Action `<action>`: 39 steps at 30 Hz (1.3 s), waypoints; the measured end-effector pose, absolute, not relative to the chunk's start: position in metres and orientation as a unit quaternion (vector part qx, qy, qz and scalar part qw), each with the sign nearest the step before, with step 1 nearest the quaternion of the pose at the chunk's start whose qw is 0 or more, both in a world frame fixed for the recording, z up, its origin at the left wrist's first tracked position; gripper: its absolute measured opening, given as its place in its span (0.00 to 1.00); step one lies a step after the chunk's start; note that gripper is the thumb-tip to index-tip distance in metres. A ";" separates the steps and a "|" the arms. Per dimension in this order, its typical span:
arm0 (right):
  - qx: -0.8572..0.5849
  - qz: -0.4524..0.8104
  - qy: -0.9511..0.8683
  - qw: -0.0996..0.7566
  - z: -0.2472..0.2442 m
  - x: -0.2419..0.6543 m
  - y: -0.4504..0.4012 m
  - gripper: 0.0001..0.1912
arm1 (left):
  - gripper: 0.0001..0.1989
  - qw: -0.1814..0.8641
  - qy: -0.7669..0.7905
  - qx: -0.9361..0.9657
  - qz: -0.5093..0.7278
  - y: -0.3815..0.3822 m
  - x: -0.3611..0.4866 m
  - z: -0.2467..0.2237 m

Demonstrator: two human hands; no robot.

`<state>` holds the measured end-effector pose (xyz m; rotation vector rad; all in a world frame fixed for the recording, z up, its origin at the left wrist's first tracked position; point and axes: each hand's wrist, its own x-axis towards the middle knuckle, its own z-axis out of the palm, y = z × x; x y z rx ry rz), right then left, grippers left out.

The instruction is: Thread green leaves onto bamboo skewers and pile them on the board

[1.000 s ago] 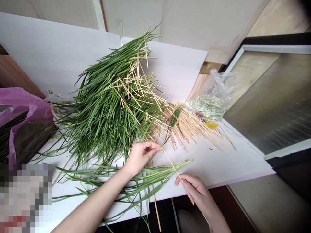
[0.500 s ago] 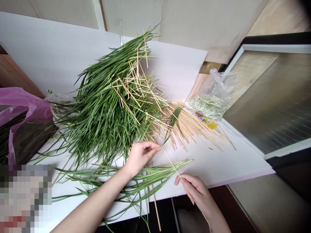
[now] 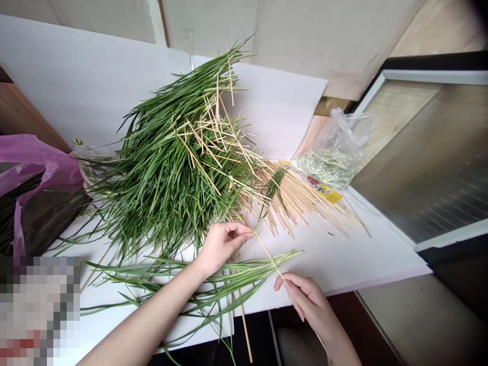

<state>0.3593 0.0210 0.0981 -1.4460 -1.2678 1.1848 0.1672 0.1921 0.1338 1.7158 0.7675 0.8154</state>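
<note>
White tabletop [image 3: 343,264]: spans the scene beneath everything, a white backing board [image 3: 95,76] standing behind it.
Leaf pile [image 3: 160,168]: the big green heap, beyond the left hand [image 3: 221,249], loose pale sticks strewn over its right side.
Stick bundle [image 3: 305,198]: fans rightward from the pile, beyond both hands and apart from them.
Loose stalks [image 3: 244,282]: lie roughly crosswise near the front edge, passing beneath the left forearm; their pale ends point right, nearer the right hand [image 3: 305,295].
Left hand: thumb and forefinger pinch the far, upper-left end of the held stick [image 3: 267,250].
Right hand: fingers close around the same stick lower down, nearer the body.
Held stick: runs slantwise from upper left to lower right, bridging the two grips above the stalks.
Green wisp [image 3: 261,221]: juts up and right from the left fingertips; whether it wraps the stick seems too fine to tell.
Since a second ago: hands and stick keep almost the same place; only the surroundings shift slightly in view.
</note>
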 end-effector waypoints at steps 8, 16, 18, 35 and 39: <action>-0.588 0.473 -0.498 0.426 0.102 0.357 0.021 0.23 | 0.09 0.532 0.325 0.706 0.335 0.192 0.168 0.133; -0.581 0.476 -0.503 0.427 0.098 0.358 0.021 0.24 | 0.07 0.496 0.310 0.733 0.346 0.191 0.167 0.133; -0.577 0.478 -0.504 0.429 0.097 0.359 0.021 0.24 | 0.06 0.463 0.299 0.758 0.348 0.190 0.166 0.135; -0.576 0.473 -0.503 0.438 0.097 0.360 0.020 0.24 | 0.11 0.393 0.221 0.862 0.232 0.200 0.150 0.161; -0.574 0.477 -0.503 0.436 0.098 0.361 0.020 0.24 | 0.13 0.293 0.369 0.836 0.282 0.214 0.136 0.171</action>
